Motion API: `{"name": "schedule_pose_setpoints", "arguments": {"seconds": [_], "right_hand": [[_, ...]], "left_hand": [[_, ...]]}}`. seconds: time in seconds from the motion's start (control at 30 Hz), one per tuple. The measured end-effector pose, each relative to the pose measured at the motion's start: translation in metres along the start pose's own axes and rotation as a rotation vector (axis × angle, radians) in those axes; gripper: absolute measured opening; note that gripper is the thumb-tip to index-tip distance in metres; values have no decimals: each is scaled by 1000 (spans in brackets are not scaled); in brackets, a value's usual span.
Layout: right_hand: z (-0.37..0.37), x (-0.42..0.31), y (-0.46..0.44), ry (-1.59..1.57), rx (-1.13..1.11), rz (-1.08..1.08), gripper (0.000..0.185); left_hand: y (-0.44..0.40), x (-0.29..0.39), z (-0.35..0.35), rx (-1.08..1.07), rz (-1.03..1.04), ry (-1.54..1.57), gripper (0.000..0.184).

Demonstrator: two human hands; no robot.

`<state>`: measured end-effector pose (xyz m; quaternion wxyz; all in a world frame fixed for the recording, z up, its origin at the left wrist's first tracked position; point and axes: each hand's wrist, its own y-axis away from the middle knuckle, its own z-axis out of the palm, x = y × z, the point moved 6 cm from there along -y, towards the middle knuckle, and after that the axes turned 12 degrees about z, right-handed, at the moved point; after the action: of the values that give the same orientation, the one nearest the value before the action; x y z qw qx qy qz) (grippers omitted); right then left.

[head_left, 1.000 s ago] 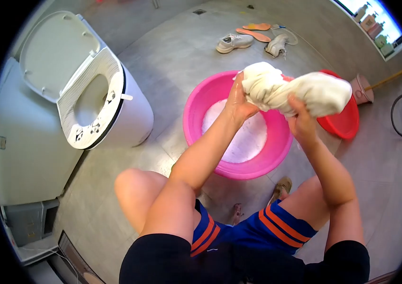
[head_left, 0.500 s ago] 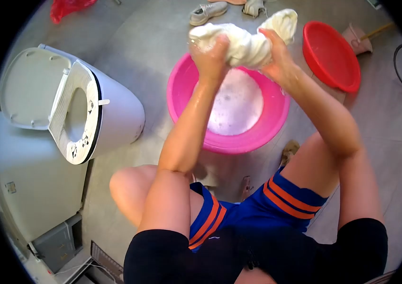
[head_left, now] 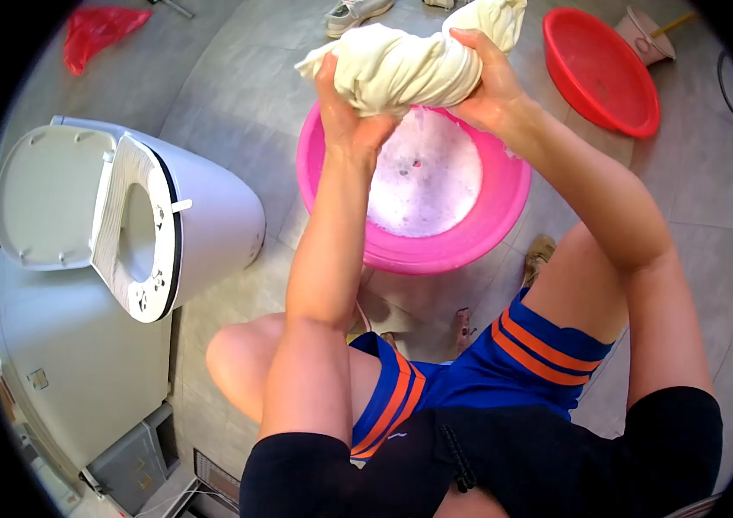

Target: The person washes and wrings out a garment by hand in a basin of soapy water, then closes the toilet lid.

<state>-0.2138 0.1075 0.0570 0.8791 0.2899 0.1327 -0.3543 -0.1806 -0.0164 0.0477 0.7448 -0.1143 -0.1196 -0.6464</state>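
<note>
A twisted, wet, off-white cloth (head_left: 405, 71) is held up between my two hands, over the far side of a pink basin (head_left: 435, 257). My left hand (head_left: 345, 112) grips the cloth near its left end, thumb up along the front. Around its right part my right hand (head_left: 491, 86) is closed, and a bunched end sticks out beyond it. White suds (head_left: 427, 190) float on the water in the basin. Folded up as it is, the cloth does not show what kind of item it is.
At left stands a toilet (head_left: 211, 220) with its lid up and a patterned seat cover. A red basin (head_left: 604, 73) and a pink bucket (head_left: 643, 36) are at upper right. A grey shoe (head_left: 353, 15) and a red plastic bag (head_left: 103, 34) lie on the floor.
The cloth looks more tightly wrung, with sharper folds and less foam on it. My left hand has turned, its thumb now pointing up, and sits further left.
</note>
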Motion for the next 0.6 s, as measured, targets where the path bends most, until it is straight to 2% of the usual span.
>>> {"name": "schedule_pose_setpoints", "arguments": {"seconds": [0.07, 0.1, 0.23, 0.37, 0.43, 0.47, 0.53, 0.57, 0.6], "right_hand": [[4, -5, 2, 40, -38, 15, 43], [3, -6, 3, 68, 46, 9, 38], [-9, -14, 2, 176, 128, 15, 28], [-13, -24, 12, 409, 163, 16, 22], [-21, -24, 8, 497, 175, 53, 22], [-27, -17, 3, 469, 121, 79, 24], [-37, -7, -13, 440, -7, 122, 28], [-45, -4, -16, 450, -11, 160, 30], [-56, 4, -22, 459, 60, 208, 30]], "left_hand": [[-10, 8, 7, -59, 81, -96, 46], [-13, 13, 7, -16, 177, -139, 41], [-2, 22, 30, -132, 552, -647, 29], [43, 8, 61, -299, 1017, -1343, 31], [62, -6, 66, -311, 1075, -1509, 40], [71, -13, 60, -290, 1056, -1480, 45], [86, -32, 52, -532, 1258, -1704, 54], [94, -41, 47, -638, 1285, -1669, 54], [97, -49, 38, -713, 1228, -1628, 53]]}}
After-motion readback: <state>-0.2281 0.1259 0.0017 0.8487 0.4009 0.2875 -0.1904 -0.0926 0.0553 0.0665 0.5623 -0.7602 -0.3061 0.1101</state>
